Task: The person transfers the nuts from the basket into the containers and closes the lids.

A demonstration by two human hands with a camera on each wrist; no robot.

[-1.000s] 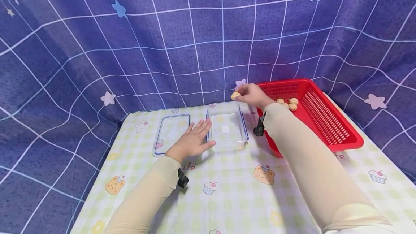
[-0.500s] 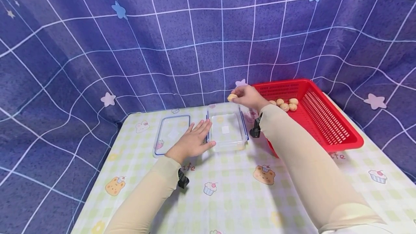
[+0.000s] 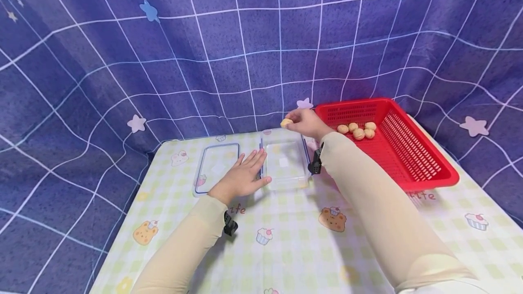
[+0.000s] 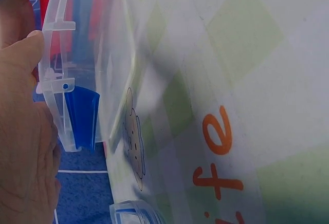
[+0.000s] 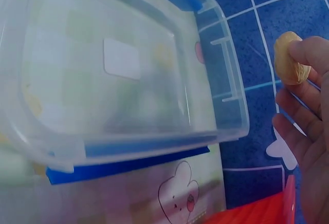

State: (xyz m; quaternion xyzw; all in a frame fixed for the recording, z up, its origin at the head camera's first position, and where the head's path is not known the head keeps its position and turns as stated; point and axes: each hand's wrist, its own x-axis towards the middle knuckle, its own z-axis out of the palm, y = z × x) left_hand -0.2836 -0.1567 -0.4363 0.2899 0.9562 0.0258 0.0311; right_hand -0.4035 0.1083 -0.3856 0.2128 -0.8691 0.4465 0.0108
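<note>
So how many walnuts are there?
6 that I can see: one walnut pinched in the right hand, and five walnuts clustered toward the far end of the red basket. The right sleeve could be hiding more.

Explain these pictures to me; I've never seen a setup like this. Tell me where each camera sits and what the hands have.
There is no machine here, just a person's two bare hands. The wide picture comes from a camera worn on the head; the two closer ones come from wrist cameras, one per wrist. On the checked tablecloth stands a clear container, with the left hand at its left side. The right hand pinches a pale, nut-like piece near the container's far end. To the right, a red basket holds five more visible pieces; to the left lies a blue-edged lid.
</note>
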